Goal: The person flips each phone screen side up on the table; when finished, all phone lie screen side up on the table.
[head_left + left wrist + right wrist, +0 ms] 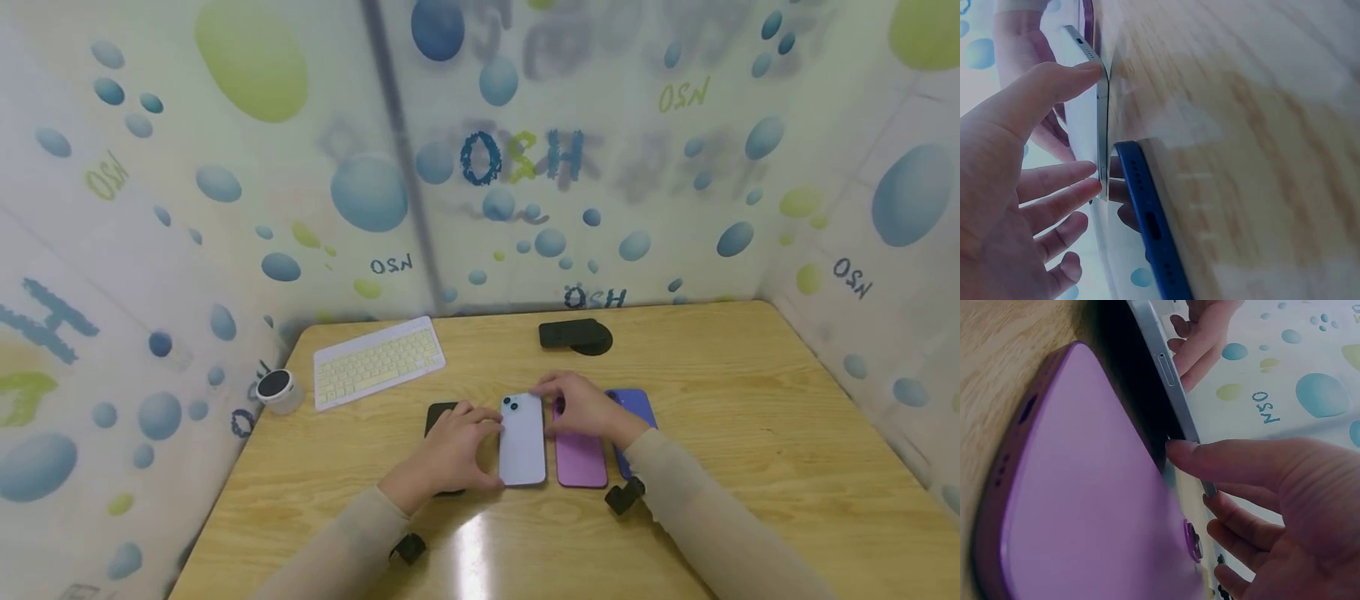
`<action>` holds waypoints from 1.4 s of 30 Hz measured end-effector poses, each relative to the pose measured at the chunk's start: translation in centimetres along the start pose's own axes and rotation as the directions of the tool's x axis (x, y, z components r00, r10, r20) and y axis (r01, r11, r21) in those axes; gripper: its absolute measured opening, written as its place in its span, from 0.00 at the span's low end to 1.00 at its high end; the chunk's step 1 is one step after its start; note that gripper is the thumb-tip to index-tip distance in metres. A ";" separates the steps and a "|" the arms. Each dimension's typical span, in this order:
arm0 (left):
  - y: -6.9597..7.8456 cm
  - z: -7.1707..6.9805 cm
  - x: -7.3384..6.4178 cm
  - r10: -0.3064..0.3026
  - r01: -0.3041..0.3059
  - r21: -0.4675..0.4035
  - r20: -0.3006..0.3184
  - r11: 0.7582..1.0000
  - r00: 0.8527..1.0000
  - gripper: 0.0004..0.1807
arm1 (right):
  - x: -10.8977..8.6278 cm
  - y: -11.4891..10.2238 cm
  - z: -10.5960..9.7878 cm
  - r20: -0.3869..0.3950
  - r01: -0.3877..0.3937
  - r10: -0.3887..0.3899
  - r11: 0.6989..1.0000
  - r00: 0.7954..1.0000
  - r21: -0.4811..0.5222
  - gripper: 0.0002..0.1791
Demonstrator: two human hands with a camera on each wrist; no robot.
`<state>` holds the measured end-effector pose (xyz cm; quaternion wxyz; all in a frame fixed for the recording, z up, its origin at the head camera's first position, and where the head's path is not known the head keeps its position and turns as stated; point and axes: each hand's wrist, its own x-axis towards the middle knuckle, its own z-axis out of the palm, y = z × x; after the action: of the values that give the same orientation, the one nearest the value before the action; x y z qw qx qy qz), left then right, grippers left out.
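From above, the pale phone sits between the two hands, back upward, with the dark phone on one side and the pink phone on the other. The left hand has its fingers spread, thumb and fingertips touching the pale phone's near long edge. The right hand pinches the far top corner between thumb and index finger. Whether the pale phone is clear of the table I cannot tell from the head view; the right wrist view shows a dark area beneath its edge.

That wrist view also shows a slot in the pale phone's side and the pink phone's charging port. The left wrist view shows the dark phone's end as blue, with its own port and holes.

The left hand covers most of the dark phone; the right hand and sleeve hide parts of the pink phone and the purple phone. Farther back are a white keyboard, a round white gadget and a black stand.
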<state>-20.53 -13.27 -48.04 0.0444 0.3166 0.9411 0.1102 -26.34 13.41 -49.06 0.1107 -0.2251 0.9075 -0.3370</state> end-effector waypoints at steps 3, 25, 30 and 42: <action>-0.1 0.3 -0.1 0.001 -0.001 -0.017 -0.002 1.000 1.000 0.42 | 0.0 0.0 0.0 -0.001 -0.008 0.008 1.000 1.000 0.016 0.39; 0.6 0.4 -0.6 -0.011 0.013 -0.083 0.018 0.997 1.000 0.46 | -1.1 -1.1 -0.3 -0.024 0.041 -0.040 0.998 0.999 0.055 0.37; 0.5 0.5 -0.6 -0.011 0.011 -0.095 0.006 0.995 1.000 0.48 | -1.0 -1.3 -0.2 -0.034 0.069 -0.067 0.996 0.997 0.052 0.37; 0.5 0.2 -0.6 0.040 -0.053 -0.178 -0.080 0.983 0.996 0.51 | -1.0 -2.6 -0.3 -0.095 0.121 -0.114 0.990 0.989 0.071 0.36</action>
<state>-19.71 -13.25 -48.17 0.0344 0.3289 0.9206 0.2075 -24.69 12.38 -47.07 0.0580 -0.2581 0.8831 -0.3874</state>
